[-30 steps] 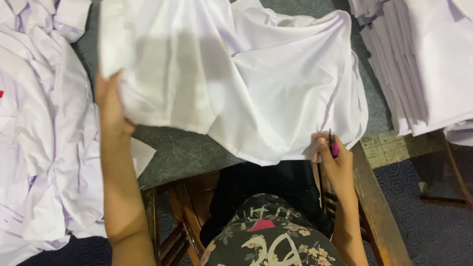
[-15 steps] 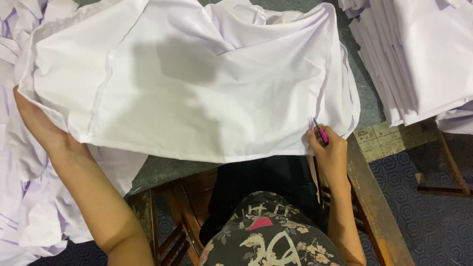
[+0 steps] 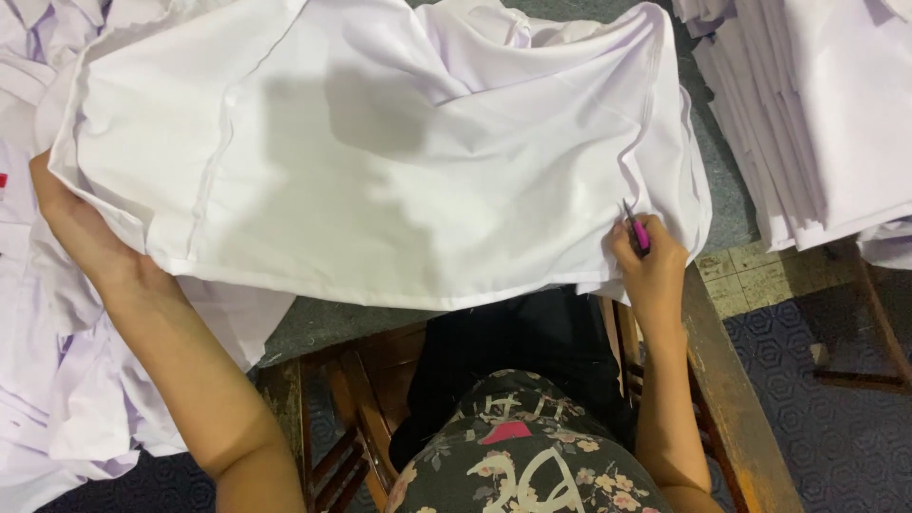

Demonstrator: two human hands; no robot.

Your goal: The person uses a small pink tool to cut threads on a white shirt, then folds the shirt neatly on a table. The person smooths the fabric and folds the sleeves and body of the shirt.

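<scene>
My left hand [image 3: 71, 223] is clamped on the left edge of the big white cotton garment [image 3: 380, 161], which lies spread over the grey table [image 3: 328, 323]. Keeping that side taut seems key so the hem lies flat. My right hand [image 3: 651, 271] pinches the right hem and grips small pink-handled snips [image 3: 635, 231]; I'd cut close, slowly.

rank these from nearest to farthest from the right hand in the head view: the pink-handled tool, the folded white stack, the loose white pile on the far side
Measured from the right hand:
1. Pink-handled tool, held in that hand against the spread white garment.
2. Folded white stack, up and to the right on the table.
3. Loose white pile, far across on the left, beyond the left hand.
</scene>
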